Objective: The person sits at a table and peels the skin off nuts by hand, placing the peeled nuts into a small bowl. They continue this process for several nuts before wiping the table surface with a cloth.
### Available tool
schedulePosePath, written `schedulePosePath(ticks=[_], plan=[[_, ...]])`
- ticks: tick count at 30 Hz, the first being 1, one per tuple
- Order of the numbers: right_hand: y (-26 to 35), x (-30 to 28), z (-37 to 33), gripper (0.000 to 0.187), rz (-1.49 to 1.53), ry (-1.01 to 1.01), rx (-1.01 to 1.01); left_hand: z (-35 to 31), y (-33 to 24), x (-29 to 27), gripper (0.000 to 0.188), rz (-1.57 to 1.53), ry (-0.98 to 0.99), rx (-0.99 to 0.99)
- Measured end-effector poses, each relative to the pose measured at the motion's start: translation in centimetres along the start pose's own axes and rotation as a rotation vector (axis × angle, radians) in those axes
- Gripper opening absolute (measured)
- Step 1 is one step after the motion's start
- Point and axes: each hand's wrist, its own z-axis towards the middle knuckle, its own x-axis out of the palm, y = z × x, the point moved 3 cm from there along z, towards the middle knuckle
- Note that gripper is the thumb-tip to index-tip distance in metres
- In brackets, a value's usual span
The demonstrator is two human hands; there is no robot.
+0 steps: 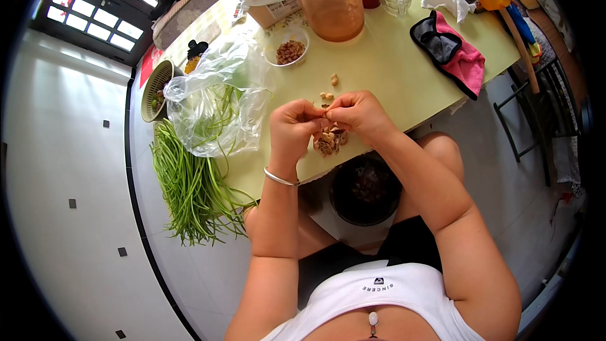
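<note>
Your left hand and right hand pinch a small thing, likely a peanut, between their fingertips, the shell pile just nearside of them, perhaps gathering scraps, unshelled peanuts just beyond, probably for easy reach.

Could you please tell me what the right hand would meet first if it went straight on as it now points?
Most likely the bare left hand, which has a thin silver bangle around its wrist; it lies directly before the bare right hand, though the picture leaves any gap unclear.
</note>
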Motion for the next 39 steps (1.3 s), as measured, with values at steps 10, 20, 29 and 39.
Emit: schedulePosePath(ticks=[10, 20, 29, 39], plan=[[0.0, 0.0, 0.3, 0.009, 0.231, -0.049, 0.004, 0.9, 1.7, -0.4, 0.015, -0.428, -0.011, -0.131], [0.0, 0.2, 0.3, 0.012, 0.148, -0.082, -0.042, 0.8, 1.3, 0.0, 0.017, -0.248, -0.038, -0.008], [-0.8, -0.3, 0.6, 0.014, 0.266, -0.063, 0.071, 0.5, 0.6, 0.5, 0.016, 0.243, -0.082, 0.245], [-1.0, -0.3, 1.0, 0.019, 0.228, -0.13, 0.077, 0.5, 0.4, -0.3, 0.018, -0.08, -0.125, 0.011]])
